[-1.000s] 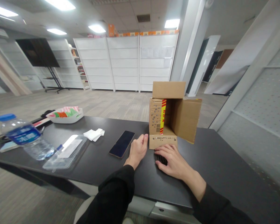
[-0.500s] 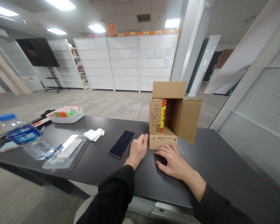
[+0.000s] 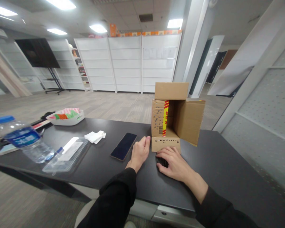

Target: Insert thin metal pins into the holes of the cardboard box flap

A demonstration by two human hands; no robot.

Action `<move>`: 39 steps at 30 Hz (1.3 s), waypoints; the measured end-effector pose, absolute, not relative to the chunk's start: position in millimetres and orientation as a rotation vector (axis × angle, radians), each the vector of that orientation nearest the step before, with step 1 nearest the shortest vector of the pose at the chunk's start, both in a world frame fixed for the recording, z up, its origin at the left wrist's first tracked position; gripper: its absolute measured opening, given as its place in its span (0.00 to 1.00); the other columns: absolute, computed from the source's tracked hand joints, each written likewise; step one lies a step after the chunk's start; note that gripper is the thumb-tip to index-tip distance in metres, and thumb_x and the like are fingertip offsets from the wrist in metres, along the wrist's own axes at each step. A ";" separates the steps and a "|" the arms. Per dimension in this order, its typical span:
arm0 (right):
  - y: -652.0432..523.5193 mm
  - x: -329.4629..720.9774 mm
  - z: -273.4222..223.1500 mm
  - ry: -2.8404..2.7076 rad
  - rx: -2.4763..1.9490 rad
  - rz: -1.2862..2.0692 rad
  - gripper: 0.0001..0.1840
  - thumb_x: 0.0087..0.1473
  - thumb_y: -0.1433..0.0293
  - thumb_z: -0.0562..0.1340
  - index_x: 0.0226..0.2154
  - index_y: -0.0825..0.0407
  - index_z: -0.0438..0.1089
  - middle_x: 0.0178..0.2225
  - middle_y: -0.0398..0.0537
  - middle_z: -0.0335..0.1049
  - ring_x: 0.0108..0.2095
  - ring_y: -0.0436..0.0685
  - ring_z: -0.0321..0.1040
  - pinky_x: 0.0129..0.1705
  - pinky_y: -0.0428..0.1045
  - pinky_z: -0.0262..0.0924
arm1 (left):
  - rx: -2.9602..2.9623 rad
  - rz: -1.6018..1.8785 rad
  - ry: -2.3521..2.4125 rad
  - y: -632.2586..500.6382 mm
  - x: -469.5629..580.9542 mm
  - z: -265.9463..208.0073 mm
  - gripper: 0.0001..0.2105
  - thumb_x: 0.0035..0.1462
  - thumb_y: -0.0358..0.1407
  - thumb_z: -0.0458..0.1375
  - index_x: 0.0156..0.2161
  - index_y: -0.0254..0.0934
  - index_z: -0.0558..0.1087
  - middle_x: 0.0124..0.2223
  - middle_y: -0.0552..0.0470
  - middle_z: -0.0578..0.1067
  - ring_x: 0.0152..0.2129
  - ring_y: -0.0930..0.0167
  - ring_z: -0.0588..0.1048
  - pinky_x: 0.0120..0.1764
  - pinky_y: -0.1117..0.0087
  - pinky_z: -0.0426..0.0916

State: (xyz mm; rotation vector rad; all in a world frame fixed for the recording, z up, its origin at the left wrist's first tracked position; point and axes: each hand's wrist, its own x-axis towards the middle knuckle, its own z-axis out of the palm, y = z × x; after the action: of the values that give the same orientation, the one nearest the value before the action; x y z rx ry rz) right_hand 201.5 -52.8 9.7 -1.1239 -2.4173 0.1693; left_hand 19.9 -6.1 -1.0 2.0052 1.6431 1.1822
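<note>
Desk (image 3: 228,167), inside near edge: left hand (image 3: 139,153) fisted, right hand (image 3: 174,163) cupping a black object (image 3: 163,162), pinch unclear; best handled lightly.

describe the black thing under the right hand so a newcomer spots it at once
On the dark desk, find the open cardboard box with red-and-yellow tape. Just in front of its lower flap, the right hand partly covers a small black object. Its visible part looks ridged, unlike the larger, flat phone beside the left hand.
</note>
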 end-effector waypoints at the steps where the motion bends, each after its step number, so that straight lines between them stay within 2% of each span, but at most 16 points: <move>1: -52.5 200.9 9.2 -2.417 -1.128 0.160 0.11 0.52 0.68 0.61 0.40 0.50 0.72 0.40 0.50 0.73 0.43 0.58 0.65 0.48 0.55 0.51 | 2.002 1.183 1.646 -6.1 20.0 -0.9 0.21 0.65 0.47 0.40 0.26 0.39 0.63 0.21 0.55 0.65 0.18 0.75 0.58 0.25 0.73 0.51; 13: -50.1 199.1 9.5 -2.431 -1.107 0.083 0.08 0.58 0.68 0.58 0.37 0.50 0.72 0.35 0.49 0.74 0.40 0.57 0.65 0.46 0.53 0.52 | 1.984 1.181 1.635 -6.9 19.4 0.6 0.21 0.65 0.48 0.40 0.25 0.40 0.60 0.21 0.55 0.64 0.18 0.75 0.59 0.25 0.73 0.52; 24: -46.8 200.5 10.9 -2.422 -1.090 0.017 0.14 0.65 0.67 0.49 0.40 0.51 0.70 0.35 0.50 0.73 0.39 0.57 0.65 0.44 0.53 0.54 | 1.997 1.175 1.633 -6.0 19.7 -0.5 0.21 0.65 0.47 0.40 0.25 0.39 0.62 0.20 0.55 0.65 0.18 0.75 0.59 0.25 0.73 0.51; 29: -40.7 203.3 7.9 -2.290 -1.076 0.069 0.14 0.65 0.68 0.48 0.40 0.50 0.69 0.35 0.49 0.73 0.39 0.56 0.66 0.43 0.53 0.56 | 2.005 1.177 1.637 -7.0 19.6 0.7 0.21 0.65 0.47 0.40 0.26 0.39 0.64 0.21 0.55 0.66 0.18 0.75 0.60 0.26 0.73 0.52; 39: -11.9 215.9 10.1 -1.906 -1.145 0.072 0.13 0.65 0.65 0.50 0.39 0.49 0.68 0.38 0.48 0.73 0.39 0.57 0.68 0.43 0.53 0.56 | 2.014 1.202 1.624 -6.1 19.9 -0.7 0.20 0.65 0.46 0.40 0.25 0.39 0.62 0.20 0.56 0.63 0.18 0.75 0.58 0.27 0.72 0.52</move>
State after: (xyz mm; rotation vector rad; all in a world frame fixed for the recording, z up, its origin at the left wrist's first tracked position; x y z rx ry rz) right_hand 215.9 -11.9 10.1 -1.1448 -1.9061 0.0725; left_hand 19.9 -6.1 -0.7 2.0136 1.6238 1.2018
